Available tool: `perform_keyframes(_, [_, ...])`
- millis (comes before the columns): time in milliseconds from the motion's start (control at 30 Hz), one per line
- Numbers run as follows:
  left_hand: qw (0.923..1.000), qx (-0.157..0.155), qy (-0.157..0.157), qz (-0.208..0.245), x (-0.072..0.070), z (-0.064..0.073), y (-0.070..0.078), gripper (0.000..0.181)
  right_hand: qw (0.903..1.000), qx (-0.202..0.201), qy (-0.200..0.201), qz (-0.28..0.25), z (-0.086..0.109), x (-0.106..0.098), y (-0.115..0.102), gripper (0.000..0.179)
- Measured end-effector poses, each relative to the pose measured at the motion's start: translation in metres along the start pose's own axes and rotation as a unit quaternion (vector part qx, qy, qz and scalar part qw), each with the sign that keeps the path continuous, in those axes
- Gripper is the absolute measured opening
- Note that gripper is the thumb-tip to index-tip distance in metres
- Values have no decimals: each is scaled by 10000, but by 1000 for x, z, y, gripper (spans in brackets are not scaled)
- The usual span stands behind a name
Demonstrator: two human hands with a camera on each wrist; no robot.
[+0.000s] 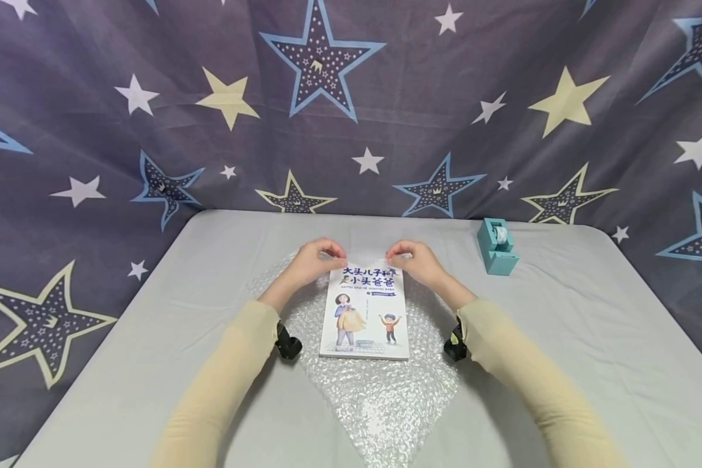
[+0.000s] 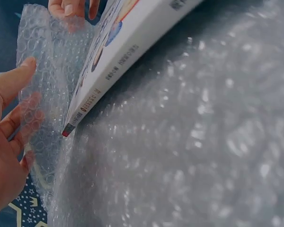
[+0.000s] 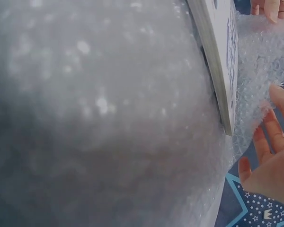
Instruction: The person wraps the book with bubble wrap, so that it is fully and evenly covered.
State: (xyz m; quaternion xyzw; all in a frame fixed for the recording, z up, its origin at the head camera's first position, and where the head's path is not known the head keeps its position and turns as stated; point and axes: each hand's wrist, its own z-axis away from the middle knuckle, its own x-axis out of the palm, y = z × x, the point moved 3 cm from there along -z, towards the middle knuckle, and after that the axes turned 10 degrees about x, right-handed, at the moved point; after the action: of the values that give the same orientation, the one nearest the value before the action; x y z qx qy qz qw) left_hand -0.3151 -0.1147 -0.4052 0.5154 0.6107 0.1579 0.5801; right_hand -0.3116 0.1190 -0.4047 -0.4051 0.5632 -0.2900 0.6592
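A white picture book (image 1: 367,325) with a woman and a child on its cover lies face up on a sheet of clear bubble wrap (image 1: 380,396). At the book's top left corner, my left hand (image 1: 312,261) pinches the far part of the wrap. My right hand (image 1: 418,263) pinches it at the top right corner. In the left wrist view, the raised bubble wrap (image 2: 52,71) passes between the thumb and fingers of the left hand (image 2: 7,146). The right wrist view has the right hand (image 3: 272,156) at the wrap's edge, beyond the book (image 3: 222,61).
A teal tape dispenser (image 1: 497,247) with a roll of tape stands at the back right of the table. Grey cloth (image 1: 152,364) covers the tabletop. Behind it hangs a dark curtain (image 1: 386,84) with stars.
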Motion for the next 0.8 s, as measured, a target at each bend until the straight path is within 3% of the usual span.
perform_keyframes(600, [9990,244,-296,-228,7,16,-4,11,9995,72,-205,230,11,4,5,9])
perform_keyframes(800, [9986,165,-381,-325,8,19,-5,9,9990,130,-229,361,12,6,8,7])
